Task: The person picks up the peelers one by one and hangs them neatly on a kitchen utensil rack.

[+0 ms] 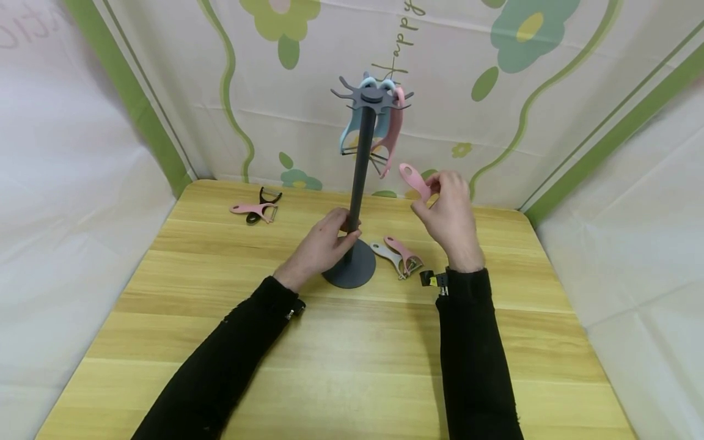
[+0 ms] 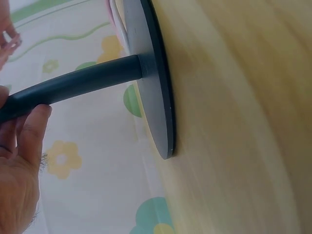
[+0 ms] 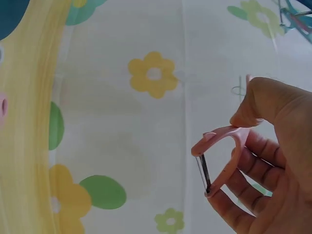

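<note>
The left hand (image 1: 318, 245) is gripping the grey stand (image 1: 361, 171) low on its pole. The right hand (image 1: 451, 211) is pinching a pink peeler (image 1: 412, 177) – handle end up, clear of the bench (image 1: 335, 366). Blue and pink peelers (image 1: 395, 131) are hanging above the left hand. Two peelers (image 1: 401, 247) are lying between the hands – a crossed pair (image 1: 250, 209) is resting left of the left hand.

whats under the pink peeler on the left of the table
A black peeler crosses beneath the pink peeler; its handle end and head show on either side. The part where they overlap is covered.
</note>
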The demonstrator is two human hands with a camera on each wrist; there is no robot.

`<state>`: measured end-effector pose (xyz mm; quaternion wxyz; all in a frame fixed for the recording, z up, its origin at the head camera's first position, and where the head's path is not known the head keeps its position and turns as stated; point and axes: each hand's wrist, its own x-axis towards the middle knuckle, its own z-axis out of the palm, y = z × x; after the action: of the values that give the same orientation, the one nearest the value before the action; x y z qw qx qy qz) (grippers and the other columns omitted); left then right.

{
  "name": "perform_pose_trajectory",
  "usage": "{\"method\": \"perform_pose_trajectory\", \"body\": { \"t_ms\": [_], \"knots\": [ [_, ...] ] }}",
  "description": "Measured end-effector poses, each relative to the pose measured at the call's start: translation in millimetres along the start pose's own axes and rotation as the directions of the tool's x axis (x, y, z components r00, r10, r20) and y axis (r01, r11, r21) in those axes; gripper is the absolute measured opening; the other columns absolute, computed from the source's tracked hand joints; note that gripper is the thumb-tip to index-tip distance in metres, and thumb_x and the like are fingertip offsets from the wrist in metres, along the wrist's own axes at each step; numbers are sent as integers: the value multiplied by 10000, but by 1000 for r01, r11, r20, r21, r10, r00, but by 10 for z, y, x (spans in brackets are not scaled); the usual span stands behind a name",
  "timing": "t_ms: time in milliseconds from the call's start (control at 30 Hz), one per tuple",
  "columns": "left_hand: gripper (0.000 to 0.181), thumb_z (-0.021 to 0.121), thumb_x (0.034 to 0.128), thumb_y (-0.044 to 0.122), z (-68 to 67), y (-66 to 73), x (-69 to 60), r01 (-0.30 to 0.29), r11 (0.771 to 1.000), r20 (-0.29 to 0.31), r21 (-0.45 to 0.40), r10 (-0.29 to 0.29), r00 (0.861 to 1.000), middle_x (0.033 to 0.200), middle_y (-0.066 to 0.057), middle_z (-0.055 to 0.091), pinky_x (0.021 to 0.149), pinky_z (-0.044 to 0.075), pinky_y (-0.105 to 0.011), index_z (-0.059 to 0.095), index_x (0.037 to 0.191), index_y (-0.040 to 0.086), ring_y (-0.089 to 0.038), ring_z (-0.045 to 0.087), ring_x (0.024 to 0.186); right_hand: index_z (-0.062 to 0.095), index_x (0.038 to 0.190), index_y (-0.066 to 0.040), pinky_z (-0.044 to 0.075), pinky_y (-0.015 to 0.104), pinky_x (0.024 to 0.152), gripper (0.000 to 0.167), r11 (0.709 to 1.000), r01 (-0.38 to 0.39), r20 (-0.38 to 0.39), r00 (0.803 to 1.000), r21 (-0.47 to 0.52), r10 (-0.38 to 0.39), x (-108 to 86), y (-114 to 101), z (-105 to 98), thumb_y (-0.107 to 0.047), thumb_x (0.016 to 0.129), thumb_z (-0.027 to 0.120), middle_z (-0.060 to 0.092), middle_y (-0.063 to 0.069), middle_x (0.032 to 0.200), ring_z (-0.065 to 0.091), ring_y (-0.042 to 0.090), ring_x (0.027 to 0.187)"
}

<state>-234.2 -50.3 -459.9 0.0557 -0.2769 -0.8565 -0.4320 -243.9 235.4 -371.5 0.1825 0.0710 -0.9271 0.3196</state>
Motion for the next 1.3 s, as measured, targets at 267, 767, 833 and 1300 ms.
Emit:
{"method": "perform_pose_trajectory", "body": {
  "t_ms": [267,767,833,1300],
  "knots": [
    [268,708,1208,196,-6,-2,-7,4,1000,-4,-4,-4,1000,1342,-169,716,1055,712,-496,670,1413,28,-335,775,1256,658,1317,34,433,543,1127,330,997,58,-119,992,47,-52,-38,-159,-54,-33,1003,732,657,239,1279,550,427,1257],
    [288,701,1212,209,12,4,-8,7,1000,1,4,-7,1000,1393,-182,709,1035,720,-491,664,1428,23,-344,779,1286,644,1368,55,525,484,1077,410,972,150,-303,949,181,-90,-132,-438,-152,-26,973,721,624,250,1303,527,263,1222],
    [291,702,1212,213,11,9,-10,8,1000,3,2,-8,1000,1398,-181,709,1036,721,-492,663,1429,23,-345,781,1291,645,1368,62,513,426,1071,417,967,163,-320,943,197,-94,-137,-475,-157,-23,966,718,619,254,1303,505,165,1207],
    [287,707,1208,200,12,1,-8,13,1000,3,8,-13,1000,1392,-179,709,1057,719,-493,660,1428,21,-347,782,1301,661,1386,64,465,272,995,458,909,257,-411,905,329,-108,-132,-738,-204,-7,933,654,576,-103,1232,523,16,1167]
  ]
}}
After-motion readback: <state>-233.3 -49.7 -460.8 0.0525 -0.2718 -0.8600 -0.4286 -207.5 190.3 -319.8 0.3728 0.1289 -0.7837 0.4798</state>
